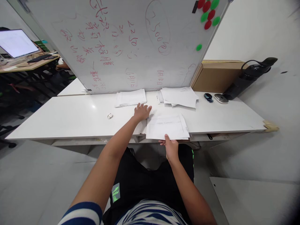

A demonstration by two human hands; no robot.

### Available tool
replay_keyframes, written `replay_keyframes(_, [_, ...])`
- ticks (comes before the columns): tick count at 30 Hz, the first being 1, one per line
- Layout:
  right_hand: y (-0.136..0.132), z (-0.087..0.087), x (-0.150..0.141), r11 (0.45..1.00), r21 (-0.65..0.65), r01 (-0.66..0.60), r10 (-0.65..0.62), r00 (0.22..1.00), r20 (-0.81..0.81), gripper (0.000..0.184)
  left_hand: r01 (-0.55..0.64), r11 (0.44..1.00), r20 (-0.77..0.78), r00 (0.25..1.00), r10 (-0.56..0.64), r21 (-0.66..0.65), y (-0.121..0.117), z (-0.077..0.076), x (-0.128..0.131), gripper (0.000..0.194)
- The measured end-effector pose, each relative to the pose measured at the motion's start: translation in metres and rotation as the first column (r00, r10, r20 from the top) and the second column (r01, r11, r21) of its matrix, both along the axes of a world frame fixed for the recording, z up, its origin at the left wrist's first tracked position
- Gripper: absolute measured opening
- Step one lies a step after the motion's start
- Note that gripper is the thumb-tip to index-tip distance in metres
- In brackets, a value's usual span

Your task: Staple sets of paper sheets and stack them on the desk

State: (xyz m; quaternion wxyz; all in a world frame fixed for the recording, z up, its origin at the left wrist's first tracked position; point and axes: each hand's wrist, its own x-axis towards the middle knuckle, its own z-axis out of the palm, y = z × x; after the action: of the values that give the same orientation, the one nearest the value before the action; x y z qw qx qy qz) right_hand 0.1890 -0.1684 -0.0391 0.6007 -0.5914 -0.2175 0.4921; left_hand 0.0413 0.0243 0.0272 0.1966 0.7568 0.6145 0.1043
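My right hand (171, 147) grips the near edge of a stack of printed paper sheets (166, 126), thumb on top and fingers underneath. The stack juts slightly over the desk's front edge. My left hand (142, 112) reaches forward with its fingers spread, between that stack's far left corner and a second paper stack (131, 97) at the back. Its fingertips are at the near edge of this back stack; whether they touch it I cannot tell. A third, uneven paper pile (179, 96) lies further right, below the whiteboard.
A whiteboard (131, 47) with red writing and magnets stands along the back of the white desk (58, 118). On the right are a cardboard box (217, 76), a black bottle (248, 78), a mouse (221, 98) and a dark watch (208, 97). A small white ring-shaped item (110, 116) lies left.
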Motion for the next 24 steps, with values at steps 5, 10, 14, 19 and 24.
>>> replay_keyframes(5, [-0.0001, -0.0004, -0.0018, 1.000, 0.010, 0.004, -0.004, 1.000, -0.011, 0.036, -0.003, 1.000, 0.002, 1.000, 0.003, -0.012, 0.0002, 0.0008, 0.0007, 0.073])
replay_keyframes(10, [0.0007, -0.0008, -0.0048, 1.000, 0.011, 0.005, -0.004, 1.000, -0.021, 0.035, -0.012, 1.000, 0.005, 1.000, 0.012, -0.026, 0.0007, 0.0010, 0.0010, 0.072])
replay_keyframes(14, [0.0000, 0.0011, -0.0064, 1.000, 0.001, -0.001, 0.001, 1.000, -0.020, 0.035, -0.012, 1.000, 0.008, 1.000, 0.012, -0.024, 0.0024, -0.0019, 0.0004, 0.071])
replay_keyframes(19, [-0.0009, 0.0015, -0.0064, 1.000, 0.004, 0.012, -0.012, 1.000, -0.027, 0.036, 0.005, 1.000, 0.001, 1.000, -0.005, -0.006, 0.0030, -0.0038, -0.0004, 0.066])
replay_keyframes(24, [-0.0006, 0.0020, -0.0080, 1.000, 0.007, 0.016, -0.015, 0.999, -0.030, 0.035, -0.003, 1.000, -0.001, 1.000, 0.003, -0.007, 0.0008, -0.0025, 0.0006, 0.068])
